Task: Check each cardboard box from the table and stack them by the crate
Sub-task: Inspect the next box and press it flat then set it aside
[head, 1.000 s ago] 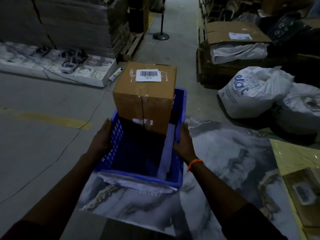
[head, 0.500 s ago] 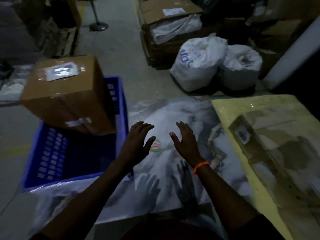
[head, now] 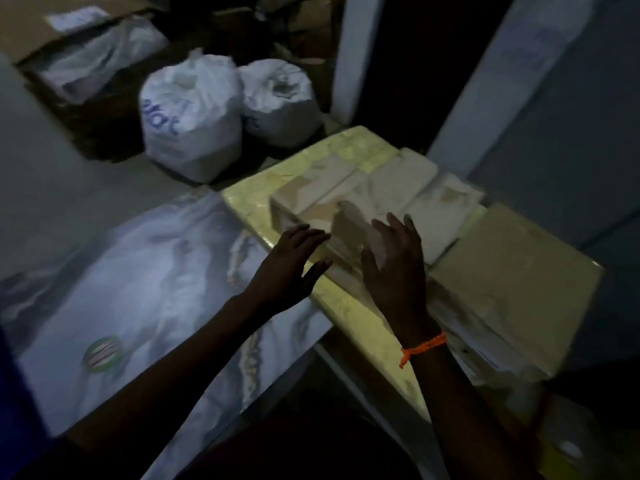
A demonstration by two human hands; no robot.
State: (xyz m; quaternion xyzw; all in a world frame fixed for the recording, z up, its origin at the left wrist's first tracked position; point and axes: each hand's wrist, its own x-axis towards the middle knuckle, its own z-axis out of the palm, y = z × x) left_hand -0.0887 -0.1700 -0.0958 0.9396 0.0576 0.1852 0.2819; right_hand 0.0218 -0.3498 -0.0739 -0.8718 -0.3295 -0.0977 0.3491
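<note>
Yellow tabletop [head: 349, 306] edge: it runs on a slant under my wrists and meets the grey marble-patterned table [head: 138, 271] on the left.
Open room: the grey marble surface left of my left hand [head: 291, 268] is bare apart from a round sticker [head: 104, 351] at the near left. A narrow bare yellow strip lies along the near side of the boxes.
Crowded side: to the right and far of my hands, the row of cardboard boxes [head: 391, 188] sits edge to edge. A larger flat box [head: 512, 282] lies at the near right, just beside the row.
Past the far edge: two white sacks [head: 194, 119] stand on the floor against each other, with a white pillar [head: 353, 57] to their right.
Boxes' look: pale brown, low and flat, with glossy tape. The dim light and blur hide any labels.
Nearest box [head: 349, 233]: it is on the yellow top between my two hands. It seems tilted, but the blur leaves that unsure.
Left hand: released, fingers straight and spread at the box's left side. I cannot tell if they touch it.
Right hand [head: 394, 275]: released, fingers spread over the box's near right, grasping nothing. An orange thread [head: 422, 348] circles the wrist.
</note>
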